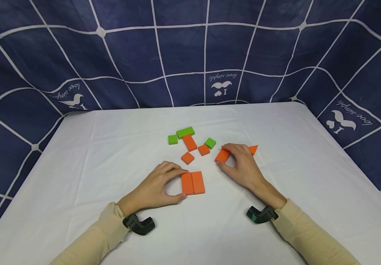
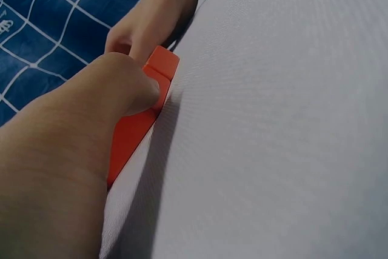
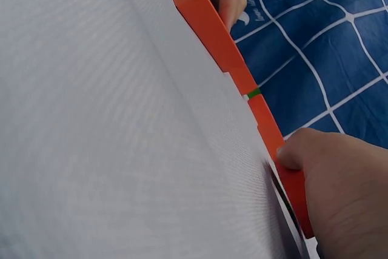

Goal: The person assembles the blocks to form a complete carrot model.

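Two orange rectangular blocks lie side by side on the white cloth, a left block (image 1: 187, 183) and a right block (image 1: 198, 182). My left hand (image 1: 159, 186) pinches the left one at its far and near ends, between finger and thumb. Farther to the right, another orange block (image 1: 222, 155) is gripped by my right hand (image 1: 242, 166), which partly hides it. An orange pointed piece (image 1: 252, 149) shows just behind that hand. In the right wrist view, the right thumb (image 3: 294, 153) presses against the orange block's side.
Beyond the hands lie a long green block (image 1: 185, 132), two small green blocks (image 1: 173, 140) (image 1: 210, 143), an orange rectangle (image 1: 189, 142) and two small orange blocks (image 1: 188, 158) (image 1: 204, 149). A dark blue checked curtain (image 1: 184, 51) surrounds the white table (image 1: 117, 147).
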Available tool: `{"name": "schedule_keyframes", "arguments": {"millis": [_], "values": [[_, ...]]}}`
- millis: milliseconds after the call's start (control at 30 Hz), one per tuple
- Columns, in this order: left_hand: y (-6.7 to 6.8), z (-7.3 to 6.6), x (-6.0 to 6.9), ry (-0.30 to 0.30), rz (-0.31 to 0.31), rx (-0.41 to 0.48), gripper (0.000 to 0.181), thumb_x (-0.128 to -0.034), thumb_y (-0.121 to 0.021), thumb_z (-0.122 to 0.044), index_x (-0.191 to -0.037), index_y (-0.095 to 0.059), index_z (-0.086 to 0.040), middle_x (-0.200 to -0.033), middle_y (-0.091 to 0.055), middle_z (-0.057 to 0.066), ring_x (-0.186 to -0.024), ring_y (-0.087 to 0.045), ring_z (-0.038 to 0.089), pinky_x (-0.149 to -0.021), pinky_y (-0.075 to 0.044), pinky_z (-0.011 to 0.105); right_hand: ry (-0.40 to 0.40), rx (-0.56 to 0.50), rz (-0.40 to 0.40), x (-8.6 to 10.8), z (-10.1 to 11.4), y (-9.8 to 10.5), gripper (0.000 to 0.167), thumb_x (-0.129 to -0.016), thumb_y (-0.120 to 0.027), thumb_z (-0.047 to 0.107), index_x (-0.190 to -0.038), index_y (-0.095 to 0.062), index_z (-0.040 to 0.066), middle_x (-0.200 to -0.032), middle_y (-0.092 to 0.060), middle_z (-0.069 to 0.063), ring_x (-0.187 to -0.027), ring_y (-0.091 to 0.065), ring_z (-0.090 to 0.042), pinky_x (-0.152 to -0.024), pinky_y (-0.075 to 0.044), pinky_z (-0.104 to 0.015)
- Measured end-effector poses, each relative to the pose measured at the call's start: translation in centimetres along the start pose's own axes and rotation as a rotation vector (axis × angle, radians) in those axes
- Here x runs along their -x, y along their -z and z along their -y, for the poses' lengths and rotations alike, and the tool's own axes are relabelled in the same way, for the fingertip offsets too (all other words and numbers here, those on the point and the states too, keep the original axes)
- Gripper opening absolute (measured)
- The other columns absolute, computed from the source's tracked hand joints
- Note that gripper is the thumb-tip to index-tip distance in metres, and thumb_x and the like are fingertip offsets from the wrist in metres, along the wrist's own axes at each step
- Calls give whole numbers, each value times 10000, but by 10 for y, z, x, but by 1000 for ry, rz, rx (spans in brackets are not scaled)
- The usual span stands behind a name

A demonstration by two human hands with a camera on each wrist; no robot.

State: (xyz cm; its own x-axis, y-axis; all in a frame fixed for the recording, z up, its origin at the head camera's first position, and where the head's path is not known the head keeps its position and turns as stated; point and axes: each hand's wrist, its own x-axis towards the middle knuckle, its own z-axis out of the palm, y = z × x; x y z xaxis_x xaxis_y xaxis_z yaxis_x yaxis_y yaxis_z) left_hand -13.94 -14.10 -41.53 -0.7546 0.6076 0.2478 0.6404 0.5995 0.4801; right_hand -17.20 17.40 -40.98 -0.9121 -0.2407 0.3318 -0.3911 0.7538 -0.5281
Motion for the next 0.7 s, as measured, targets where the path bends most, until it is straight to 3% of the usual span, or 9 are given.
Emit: {"name": "schedule_keyframes", "arguments": {"millis": [300,700], "values": [[0,0,0,1,2,-1,601,-815,-814,-463,-1352,-660,-241,-1259,-594,-96,-1228,-478,97,-1068,-453,418,60,-73,-8,0,-1,-2,498,-855,-814,280,-1300,-692,94,-1328,-666,-68,-1252,-531,-278,-1053,-461,-498],[0,0,0,9,7,-3,603,-815,-814,-473,-1353,-660,-249,-1265,-594,-104,-1230,-475,89,-1068,-454,411,151,-103,48,2,0,-3,481,-842,-827,281,-1285,-702,142,-1325,-665,-16,-1209,-552,-211,-1037,-483,-452]]}}
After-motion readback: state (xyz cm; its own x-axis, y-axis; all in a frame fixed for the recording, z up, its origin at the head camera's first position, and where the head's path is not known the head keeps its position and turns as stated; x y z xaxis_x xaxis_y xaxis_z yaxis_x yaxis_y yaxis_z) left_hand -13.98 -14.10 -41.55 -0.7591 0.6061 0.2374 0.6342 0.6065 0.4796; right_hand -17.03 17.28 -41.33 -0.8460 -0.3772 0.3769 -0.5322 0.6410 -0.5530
